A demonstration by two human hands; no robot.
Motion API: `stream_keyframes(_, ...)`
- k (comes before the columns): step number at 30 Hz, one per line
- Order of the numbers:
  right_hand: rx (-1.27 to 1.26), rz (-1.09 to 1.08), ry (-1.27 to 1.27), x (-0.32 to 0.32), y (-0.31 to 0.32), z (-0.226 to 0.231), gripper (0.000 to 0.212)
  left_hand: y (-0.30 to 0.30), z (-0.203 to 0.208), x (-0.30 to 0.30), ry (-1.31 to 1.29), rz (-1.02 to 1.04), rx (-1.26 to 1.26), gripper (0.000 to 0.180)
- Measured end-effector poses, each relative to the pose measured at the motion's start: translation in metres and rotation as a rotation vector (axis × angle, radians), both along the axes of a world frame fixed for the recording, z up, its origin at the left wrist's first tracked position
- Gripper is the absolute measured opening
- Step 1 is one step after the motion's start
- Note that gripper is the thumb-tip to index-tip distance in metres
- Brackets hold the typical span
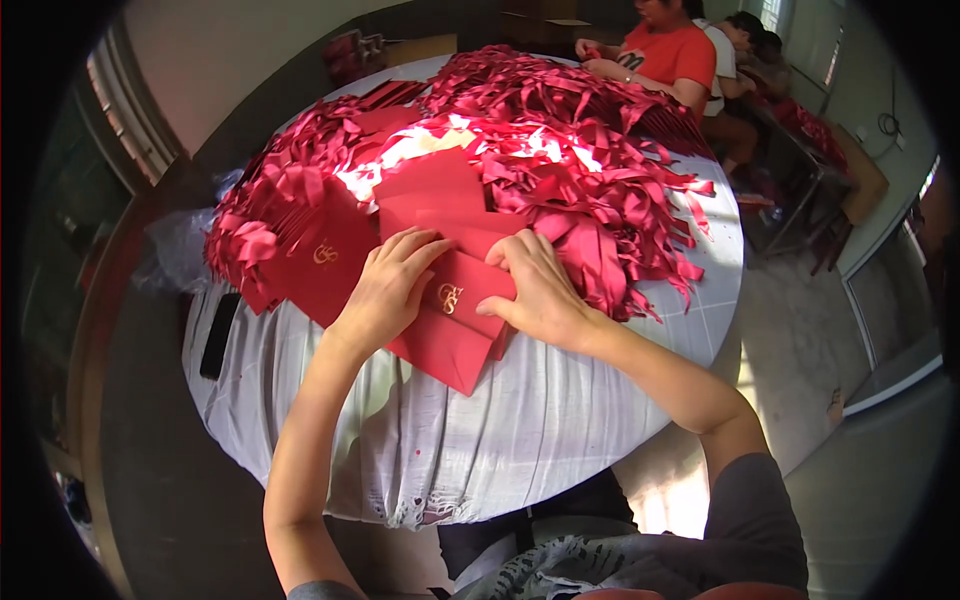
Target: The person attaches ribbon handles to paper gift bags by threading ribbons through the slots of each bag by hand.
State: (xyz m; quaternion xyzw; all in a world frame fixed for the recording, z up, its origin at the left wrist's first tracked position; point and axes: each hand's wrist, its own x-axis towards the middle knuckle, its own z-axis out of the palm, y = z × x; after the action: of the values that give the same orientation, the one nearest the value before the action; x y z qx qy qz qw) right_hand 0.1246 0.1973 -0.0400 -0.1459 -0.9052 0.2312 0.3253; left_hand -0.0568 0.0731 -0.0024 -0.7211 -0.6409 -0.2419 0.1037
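In front of me lies a pile of flat red paper envelopes (410,200) or bags; which of the two I cannot tell. The uppermost red envelope (462,288), marked with a gold emblem, is tilted between my two hands. My left hand (392,285) holds its left side, fingers bent over the top edge and thumb on the face. At the right edge, my right hand (540,290) grips it with curled fingers and thumb. Below it, another red envelope (450,355) pokes out toward me. Left of my left hand lies a stack of red envelopes (325,255) with ribbons.
Heaps of red ribbons (590,200) cover the far and right parts of the round table with its white cloth (560,420). A dark phone-like object (218,335) rests at the left edge. A person in red (670,50) works at the far right, with others behind.
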Motion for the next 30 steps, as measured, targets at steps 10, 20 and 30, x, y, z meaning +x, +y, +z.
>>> stream_keyframes(10, -0.111, 0.201, 0.068, 0.014, -0.011, 0.023, 0.030, -0.028, 0.031, 0.019, -0.274, 0.032, 0.020, 0.027)
stream_keyframes(20, 0.123, 0.504, 0.167, 0.064, -0.036, 0.079, 0.010, -0.088, 0.068, 0.080, 0.141, 0.145, 0.078, 0.025)
stream_keyframes(30, -0.276, 0.424, 0.059, 0.101, 0.024, 0.076, 0.032, -0.076, 0.051, 0.077, -0.069, 0.085, 0.089, 0.027)
